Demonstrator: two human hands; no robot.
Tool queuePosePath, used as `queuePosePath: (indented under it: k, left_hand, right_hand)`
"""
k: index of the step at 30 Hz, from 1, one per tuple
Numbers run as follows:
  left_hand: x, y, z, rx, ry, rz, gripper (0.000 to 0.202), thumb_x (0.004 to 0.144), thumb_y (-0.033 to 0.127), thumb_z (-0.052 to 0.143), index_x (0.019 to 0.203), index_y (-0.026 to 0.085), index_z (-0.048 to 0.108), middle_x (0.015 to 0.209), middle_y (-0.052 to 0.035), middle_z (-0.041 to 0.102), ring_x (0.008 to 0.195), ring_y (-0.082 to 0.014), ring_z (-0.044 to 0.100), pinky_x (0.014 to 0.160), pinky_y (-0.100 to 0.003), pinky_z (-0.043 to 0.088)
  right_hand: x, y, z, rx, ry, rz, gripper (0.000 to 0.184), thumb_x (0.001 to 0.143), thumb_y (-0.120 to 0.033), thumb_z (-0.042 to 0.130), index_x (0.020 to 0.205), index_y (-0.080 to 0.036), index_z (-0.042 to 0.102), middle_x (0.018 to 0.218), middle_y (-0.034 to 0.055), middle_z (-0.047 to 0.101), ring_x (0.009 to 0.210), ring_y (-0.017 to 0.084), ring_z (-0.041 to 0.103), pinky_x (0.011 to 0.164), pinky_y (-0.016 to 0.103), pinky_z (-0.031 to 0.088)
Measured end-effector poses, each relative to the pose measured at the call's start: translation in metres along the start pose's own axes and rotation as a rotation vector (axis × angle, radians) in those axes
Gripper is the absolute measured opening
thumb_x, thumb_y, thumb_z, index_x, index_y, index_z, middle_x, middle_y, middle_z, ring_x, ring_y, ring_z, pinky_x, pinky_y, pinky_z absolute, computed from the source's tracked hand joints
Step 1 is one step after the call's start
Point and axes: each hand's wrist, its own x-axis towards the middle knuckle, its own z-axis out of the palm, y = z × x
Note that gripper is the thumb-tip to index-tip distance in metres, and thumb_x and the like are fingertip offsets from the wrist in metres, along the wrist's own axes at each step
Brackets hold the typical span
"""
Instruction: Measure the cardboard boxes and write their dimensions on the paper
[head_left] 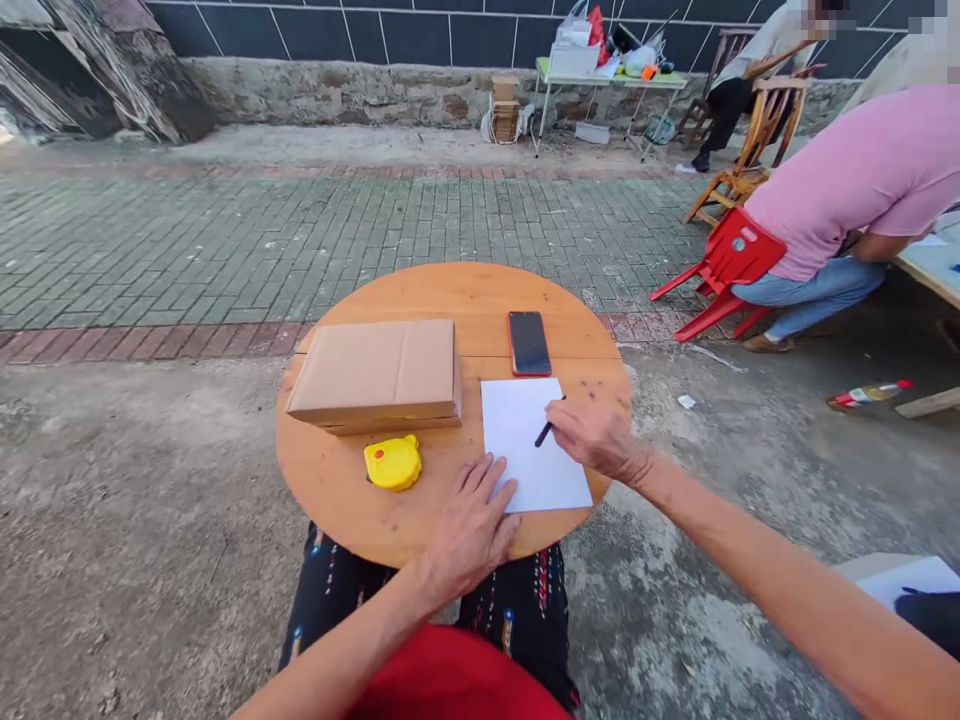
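Observation:
A white sheet of paper (pixel 517 425) lies on the round wooden table (pixel 420 290), close to its right side. My left hand (pixel 472 520) rests flat with its fingers apart, the fingertips on the paper's lower left edge. In my right hand (pixel 596 437) is a dark pen (pixel 543 434), held over the right part of the sheet with its end pointing down to the left. Whether its tip touches the paper I cannot tell. No marks can be made out on the sheet. Just beyond the paper lies a phone (pixel 529 343) with a red edge and dark screen.
On the table's left stands a closed cardboard box (pixel 375 370), with a yellow toy-like case (pixel 394 463) in front of it. To the right, a person in a pink shirt (pixel 855 180) sits on a red chair (pixel 739 250). A bottle (pixel 870 395) lies on the ground.

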Motion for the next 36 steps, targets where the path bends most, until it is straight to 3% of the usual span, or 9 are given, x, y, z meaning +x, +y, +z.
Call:
queuePosePath:
  k: [2,4,6,9,13,18,21,25,36]
  left_hand:
    - [-0.001,-0.002,0.003,-0.009,0.002,0.007,0.036,0.092,0.025,0.053,0.126,0.019,0.059,0.146,-0.0133,0.049,0.139,-0.0314,0.038,0.113,-0.056,0.033]
    - [-0.002,-0.003,0.004,-0.014,-0.001,0.008,0.036,0.092,0.025,0.052,0.127,0.019,0.058,0.146,-0.0132,0.048,0.139,-0.0316,0.037,0.113,-0.057,0.032]
    - [-0.002,-0.004,0.004,-0.012,-0.01,0.002,0.036,0.093,0.025,0.05,0.127,0.018,0.059,0.147,-0.0135,0.048,0.14,-0.0317,0.036,0.114,-0.056,0.031]
    - [-0.002,-0.005,0.003,-0.004,-0.02,-0.005,0.035,0.094,0.025,0.049,0.126,0.016,0.059,0.147,-0.0134,0.048,0.14,-0.0314,0.036,0.115,-0.055,0.031]
    - [-0.003,-0.006,0.005,-0.018,-0.001,-0.005,0.034,0.094,0.025,0.049,0.125,0.018,0.06,0.147,-0.0122,0.048,0.14,-0.0304,0.036,0.115,-0.056,0.031]
    - [-0.002,-0.007,0.007,-0.019,0.027,-0.009,0.033,0.094,0.025,0.049,0.124,0.019,0.061,0.144,-0.0114,0.051,0.138,-0.0303,0.039,0.113,-0.056,0.034]
    - [-0.002,-0.007,0.007,-0.011,0.046,-0.01,0.03,0.094,0.024,0.05,0.121,0.018,0.062,0.142,-0.0118,0.053,0.137,-0.0305,0.041,0.113,-0.055,0.035]
    - [-0.003,-0.007,0.006,-0.009,0.078,-0.02,0.027,0.094,0.023,0.05,0.116,0.018,0.064,0.14,-0.0114,0.055,0.135,-0.0301,0.042,0.112,-0.054,0.037]
    - [-0.002,-0.011,0.014,0.018,0.126,-0.014,0.03,0.092,0.021,0.053,0.12,0.022,0.063,0.136,-0.0102,0.057,0.13,-0.0305,0.046,0.108,-0.054,0.041]
  right_hand:
    - [-0.003,-0.007,-0.012,0.171,0.375,0.27,0.015,0.092,-0.023,0.054,0.105,-0.021,0.063,0.098,0.006,0.07,0.082,0.018,0.067,0.078,0.033,0.052]
    - [-0.005,-0.018,-0.023,0.434,0.603,0.488,0.018,0.093,-0.027,0.057,0.109,-0.022,0.063,0.095,0.0034,0.069,0.074,0.016,0.067,0.072,0.032,0.054]
    - [-0.007,-0.03,-0.029,0.658,0.687,0.611,0.019,0.096,-0.032,0.054,0.104,-0.022,0.067,0.096,0.0029,0.068,0.065,0.013,0.065,0.064,0.03,0.054]
    - [-0.009,-0.04,-0.027,0.753,0.75,0.716,0.028,0.096,-0.04,0.053,0.095,-0.021,0.072,0.09,0.0023,0.065,0.059,0.01,0.06,0.056,0.026,0.05]
    - [-0.006,-0.039,-0.011,0.886,0.737,0.853,0.032,0.095,-0.045,0.053,0.094,-0.018,0.071,0.065,-0.0012,0.062,0.052,0.011,0.059,0.051,0.025,0.05]
    - [0.0,-0.035,0.011,0.999,0.705,0.873,0.021,0.082,-0.037,0.071,0.088,-0.018,0.063,0.065,-0.0013,0.069,0.054,0.015,0.068,0.045,0.024,0.051]
    - [0.001,-0.036,0.024,1.022,0.66,0.868,0.017,0.085,-0.035,0.067,0.089,-0.019,0.062,0.062,-0.0031,0.067,0.052,0.014,0.066,0.048,0.024,0.052]
    - [0.002,-0.035,0.036,0.995,0.606,0.903,0.022,0.089,-0.038,0.059,0.097,-0.019,0.066,0.074,0.0003,0.07,0.065,0.016,0.071,0.053,0.025,0.054]
    - [0.027,-0.031,0.058,0.883,0.453,0.904,0.02,0.086,-0.038,0.057,0.083,-0.018,0.062,0.053,-0.0048,0.056,0.046,0.01,0.052,0.046,0.021,0.041]
